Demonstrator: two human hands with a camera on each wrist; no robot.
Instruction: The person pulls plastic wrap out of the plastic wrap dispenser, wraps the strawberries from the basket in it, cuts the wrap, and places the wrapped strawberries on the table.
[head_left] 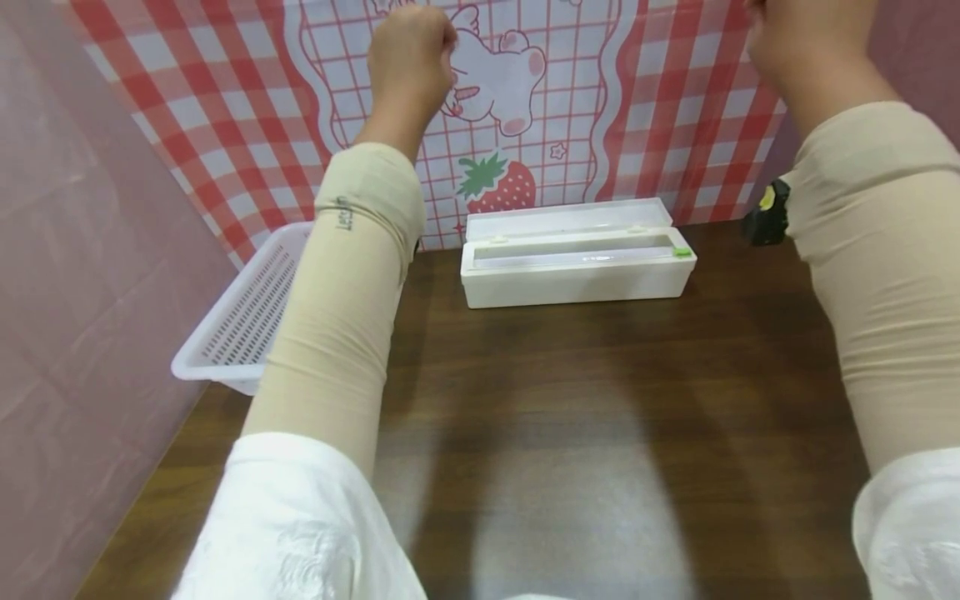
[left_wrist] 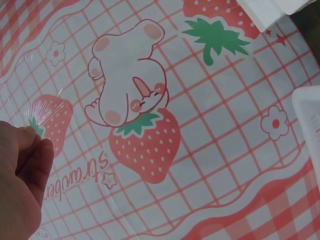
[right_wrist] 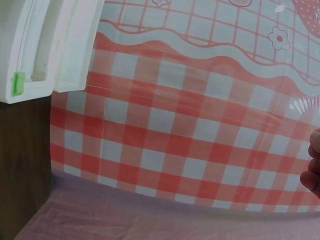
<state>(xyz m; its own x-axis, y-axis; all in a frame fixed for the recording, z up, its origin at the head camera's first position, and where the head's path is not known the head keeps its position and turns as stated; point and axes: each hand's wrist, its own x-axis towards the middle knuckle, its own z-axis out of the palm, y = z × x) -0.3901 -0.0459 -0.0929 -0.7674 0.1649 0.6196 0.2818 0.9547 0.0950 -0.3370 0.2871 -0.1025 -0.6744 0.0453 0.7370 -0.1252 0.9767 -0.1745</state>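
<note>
My left hand [head_left: 411,58] is raised at the top of the head view, thumb and fingertips pinching clear plastic film [left_wrist: 45,111] that creases in rays from the grip. Partly cut off at the upper right, my right hand [head_left: 806,37] is raised as well. In the right wrist view its curled fingers [right_wrist: 314,172] pinch film [right_wrist: 304,104] with similar shiny creases. The film's full extent is hard to see against the print. Below and between the arms, a long white dispenser box [head_left: 577,283] sits on the table, its lid [head_left: 570,218] tipped back and a green slider [head_left: 682,252] at its right end.
A white slotted basket [head_left: 251,300] stands at the left, partly behind my left forearm. Behind the box is a red-and-white checked sheet [head_left: 225,108] printed with strawberries. The dark wooden table [head_left: 570,417] spreads in front. A black object with yellow [head_left: 767,212] shows beside the right sleeve.
</note>
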